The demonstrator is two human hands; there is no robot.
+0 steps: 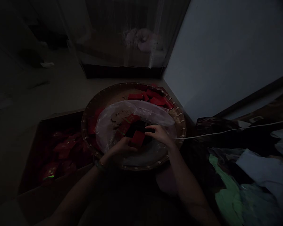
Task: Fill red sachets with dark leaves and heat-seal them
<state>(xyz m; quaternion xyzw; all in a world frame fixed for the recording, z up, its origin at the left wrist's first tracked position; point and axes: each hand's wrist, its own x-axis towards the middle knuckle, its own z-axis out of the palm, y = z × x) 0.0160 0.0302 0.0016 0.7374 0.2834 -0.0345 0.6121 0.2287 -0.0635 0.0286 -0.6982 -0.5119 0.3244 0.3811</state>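
Note:
In the dim light a wide round woven tray (pixel 86 108) lies in front of me, a crumpled clear plastic bag (pixel 141 108) spread inside it. My left hand (pixel 122 147), with a bracelet at the wrist, grips a small red packet (pixel 138 138) over the bag. To its right, my right hand (pixel 159 135) has its thumb and fingers drawn together, pointing at the packet; what they hold, if anything, is too dark to see. Dark material (pixel 145 125) lies behind the packet. Another red packet (pixel 129 121) with a greenish stripe is just beyond my left hand.
Several red packets (pixel 155 98) are piled at the tray's far right side. At the left stands a cardboard box (pixel 29 166) full of red packets. A white cord (pixel 217 133) runs from the tray to the right, over heaped clothes (pixel 257 169). A pale wall (pixel 221 53) rises behind.

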